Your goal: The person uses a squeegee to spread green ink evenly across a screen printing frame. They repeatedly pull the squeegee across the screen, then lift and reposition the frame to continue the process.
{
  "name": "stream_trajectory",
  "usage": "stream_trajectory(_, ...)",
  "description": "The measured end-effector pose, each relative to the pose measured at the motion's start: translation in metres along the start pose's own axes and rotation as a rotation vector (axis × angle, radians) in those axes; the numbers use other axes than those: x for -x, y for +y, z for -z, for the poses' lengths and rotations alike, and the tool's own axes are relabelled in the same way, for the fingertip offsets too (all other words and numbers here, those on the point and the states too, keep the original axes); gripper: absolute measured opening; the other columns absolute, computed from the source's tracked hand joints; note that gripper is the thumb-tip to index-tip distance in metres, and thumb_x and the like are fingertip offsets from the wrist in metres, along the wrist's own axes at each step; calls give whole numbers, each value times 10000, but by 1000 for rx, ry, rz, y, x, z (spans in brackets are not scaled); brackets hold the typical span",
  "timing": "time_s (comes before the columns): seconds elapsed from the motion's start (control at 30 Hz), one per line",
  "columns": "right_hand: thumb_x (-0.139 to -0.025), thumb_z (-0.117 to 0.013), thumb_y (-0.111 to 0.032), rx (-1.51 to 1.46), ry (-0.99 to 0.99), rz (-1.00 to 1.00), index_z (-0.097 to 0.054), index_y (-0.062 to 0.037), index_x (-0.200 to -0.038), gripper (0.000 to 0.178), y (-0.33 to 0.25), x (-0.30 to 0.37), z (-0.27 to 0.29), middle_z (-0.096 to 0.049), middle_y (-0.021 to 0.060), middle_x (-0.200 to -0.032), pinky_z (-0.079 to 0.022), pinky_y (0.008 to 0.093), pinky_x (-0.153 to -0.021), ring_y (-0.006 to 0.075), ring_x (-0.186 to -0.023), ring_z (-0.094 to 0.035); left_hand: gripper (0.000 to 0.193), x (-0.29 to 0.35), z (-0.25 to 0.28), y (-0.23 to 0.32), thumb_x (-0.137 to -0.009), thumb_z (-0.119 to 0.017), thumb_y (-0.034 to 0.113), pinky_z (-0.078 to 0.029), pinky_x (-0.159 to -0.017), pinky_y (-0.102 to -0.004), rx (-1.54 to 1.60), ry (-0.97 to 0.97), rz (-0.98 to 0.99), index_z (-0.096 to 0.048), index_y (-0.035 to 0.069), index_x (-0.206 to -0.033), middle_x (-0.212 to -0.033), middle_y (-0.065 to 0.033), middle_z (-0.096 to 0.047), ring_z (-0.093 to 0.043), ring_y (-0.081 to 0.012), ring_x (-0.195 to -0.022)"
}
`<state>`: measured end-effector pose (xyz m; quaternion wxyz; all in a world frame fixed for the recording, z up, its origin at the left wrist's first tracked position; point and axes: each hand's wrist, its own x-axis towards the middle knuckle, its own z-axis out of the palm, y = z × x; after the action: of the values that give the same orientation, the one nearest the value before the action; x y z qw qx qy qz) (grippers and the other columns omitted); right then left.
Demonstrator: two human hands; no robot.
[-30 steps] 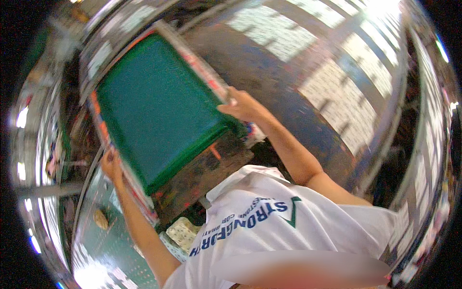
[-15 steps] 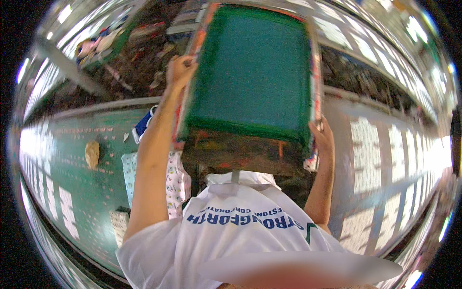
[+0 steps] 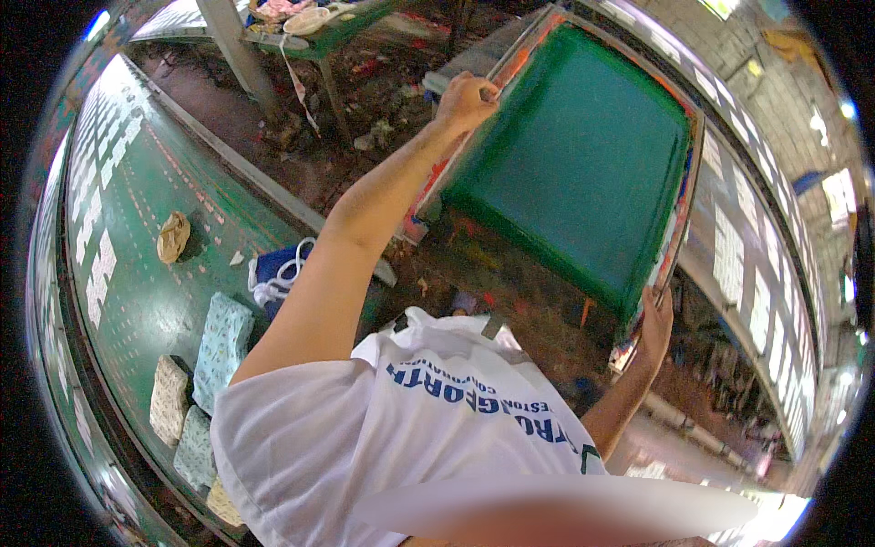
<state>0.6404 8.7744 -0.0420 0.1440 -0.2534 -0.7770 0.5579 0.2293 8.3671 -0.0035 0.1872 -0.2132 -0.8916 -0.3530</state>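
A screen printing frame [image 3: 574,155] with green-blue mesh and paint-stained edges is held up in front of me, tilted. My left hand [image 3: 467,105] is closed around its left rail, toward the far end. On the opposite rail, close to the near corner, my right hand [image 3: 655,328] grips the frame from the side. The fingers of both hands are partly hidden by the rails. Beneath the frame shows a dark, stained floor [image 3: 510,264].
A long green table [image 3: 137,301] runs along my left. On it lie folded patterned cloths [image 3: 223,342], a crumpled brown lump [image 3: 173,237] and a blue item with white cord [image 3: 278,278]. Another long table [image 3: 756,273] stands at right. A post [image 3: 239,55] rises at far left.
My view has turned, and the frame now appears farther right and slanted. Both hands keep their hold on its rails. More of the left table and the floor shows.
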Motion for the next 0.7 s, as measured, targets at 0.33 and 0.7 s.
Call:
stream_trajectory(0.33,-985,-734,-453,283,-29,26,-419,53,-1584,845,-48,-195,-30,-482,231,-1585,-329,423,-1215,331,-1464,-462,314,-129,-15,-63,-788,-827,400,-563,-939,-459,-229,180,-125,-815,206,-1035,-989,-123,-744,-690,-340,-1033)
stream_trajectory(0.7,-985,-755,-390,5,-218,38,-364,14,-1621,849,-103,-322,-125,-472,194,-1594,-314,416,-1222,297,-1464,-446,294,-195,7,-133,-812,-820,389,-587,-910,-463,-304,309,-34,-810,244,-1067,-1020,-154,-732,-701,-378,-951)
